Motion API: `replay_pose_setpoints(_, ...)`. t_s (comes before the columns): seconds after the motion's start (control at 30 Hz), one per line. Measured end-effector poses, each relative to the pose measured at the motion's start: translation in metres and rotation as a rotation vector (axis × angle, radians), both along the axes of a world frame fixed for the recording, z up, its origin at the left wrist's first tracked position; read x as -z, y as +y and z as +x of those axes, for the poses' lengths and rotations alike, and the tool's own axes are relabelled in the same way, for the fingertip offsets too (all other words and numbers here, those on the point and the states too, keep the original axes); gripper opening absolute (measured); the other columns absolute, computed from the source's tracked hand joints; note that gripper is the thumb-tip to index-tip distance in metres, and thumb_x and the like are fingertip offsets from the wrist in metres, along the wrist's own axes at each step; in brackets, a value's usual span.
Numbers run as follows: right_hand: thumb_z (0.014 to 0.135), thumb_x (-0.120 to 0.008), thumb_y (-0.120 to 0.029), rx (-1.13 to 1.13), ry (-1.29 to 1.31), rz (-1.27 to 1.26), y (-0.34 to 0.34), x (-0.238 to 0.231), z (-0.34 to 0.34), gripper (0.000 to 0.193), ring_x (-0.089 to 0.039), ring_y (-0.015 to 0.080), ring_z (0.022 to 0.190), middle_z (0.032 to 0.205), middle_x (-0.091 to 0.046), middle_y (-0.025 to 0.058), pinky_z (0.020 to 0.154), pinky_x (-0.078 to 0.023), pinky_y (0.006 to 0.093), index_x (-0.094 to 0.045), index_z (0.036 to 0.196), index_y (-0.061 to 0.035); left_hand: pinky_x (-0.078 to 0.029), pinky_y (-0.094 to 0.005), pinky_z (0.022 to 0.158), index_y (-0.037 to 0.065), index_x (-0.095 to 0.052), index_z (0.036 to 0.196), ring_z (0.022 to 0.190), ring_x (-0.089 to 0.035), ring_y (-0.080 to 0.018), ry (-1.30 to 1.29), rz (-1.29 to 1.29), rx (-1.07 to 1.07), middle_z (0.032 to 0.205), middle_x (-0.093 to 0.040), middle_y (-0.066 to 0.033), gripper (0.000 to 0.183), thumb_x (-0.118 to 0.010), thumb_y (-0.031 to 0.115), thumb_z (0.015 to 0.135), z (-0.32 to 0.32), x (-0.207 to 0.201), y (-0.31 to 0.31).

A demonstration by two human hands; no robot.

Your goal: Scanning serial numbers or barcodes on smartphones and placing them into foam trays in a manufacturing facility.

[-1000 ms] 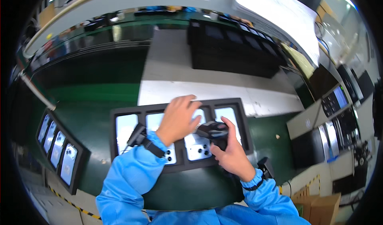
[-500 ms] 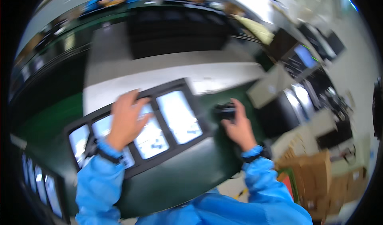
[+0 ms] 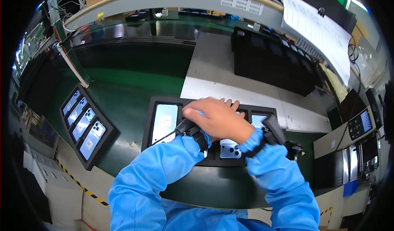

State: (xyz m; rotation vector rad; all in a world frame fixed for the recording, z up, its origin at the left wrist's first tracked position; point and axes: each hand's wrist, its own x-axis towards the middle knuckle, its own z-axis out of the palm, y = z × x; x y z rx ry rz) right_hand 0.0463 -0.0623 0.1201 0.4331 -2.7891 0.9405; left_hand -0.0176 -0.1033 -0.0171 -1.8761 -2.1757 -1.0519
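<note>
A black tray (image 3: 151, 120) lies on the green bench in front of me, holding several pale blue smartphones (image 3: 166, 118) in its slots. One phone (image 3: 230, 151) shows its camera lenses beside my right wrist. My forearms cross over the tray. My left hand (image 3: 232, 104) is mostly hidden; its outstretched fingertips show over the tray's middle. Across it lies my right hand (image 3: 219, 118), its thumb side near the black device (image 3: 186, 126) on my left wrist. Most right fingers are hidden, so their grip is unclear. Another black device (image 3: 271, 130) sits on my right wrist.
A second black tray (image 3: 107, 135) of phones lies at the left. Stacked black trays (image 3: 271, 63) stand at the back right. A small black object (image 3: 294, 150) rests right of my tray. Clipped paper sheets (image 3: 316, 32) hang from the overhead rail; a pole (image 3: 72, 61) rises at left.
My right hand has left the small black object and crossed leftward over my left hand. My view has turned left, bringing the second tray of phones and the pole into sight.
</note>
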Motion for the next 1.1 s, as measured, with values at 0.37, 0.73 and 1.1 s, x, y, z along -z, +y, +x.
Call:
replay_pose_setpoints(0.37, 0.093, -0.065, -0.046, -0.183, -0.221, -0.081, -0.017, 0.042, -0.016, 0.05, -0.061, 0.031, 0.059, 0.068, -0.068, 0.0159, 0.065, -0.049, 0.0412, -0.074, 0.079, 0.0015, -0.027, -0.0556, 0.116, 0.016, -0.065, 0.125, 0.137, -0.04, -0.0373, 0.05, 0.153, -0.221, 0.145, -0.046, -0.02, 0.052, -0.064, 0.045, 0.082, -0.05, 0.099, 0.041)
replay_pose_setpoints(0.73, 0.091, -0.07, -0.025, -0.1, 0.199, -0.148, 0.016, 0.026, 0.037, 0.036, -0.061, 0.0309, 0.106, 0.117, -0.065, 0.0144, 0.092, -0.048, 0.0411, -0.064, 0.121, -0.0055, -0.028, -0.056, 0.113, 0.013, -0.064, 0.123, 0.133, -0.042, -0.04, 0.262, 0.106, -0.243, 0.141, -0.048, -0.0235, 0.049, -0.064, 0.04, 0.082, -0.02, 0.036, 0.0)
replay_pose_setpoints(1.1, 0.098, -0.059, -0.008, 1.097, 0.433, -0.378, 0.183, 0.051, 0.263, 0.014, -0.06, 0.0096, 0.08, 0.085, -0.065, 0.0025, 0.072, -0.047, 0.0225, -0.067, 0.099, 0.0026, -0.032, -0.0489, 0.108, 0.009, -0.06, 0.111, 0.12, -0.05, -0.0372, -0.114, 0.041, -0.229, 0.124, -0.055, -0.0185, 0.033, -0.064, 0.034, 0.09, -0.002, -0.022, -0.003)
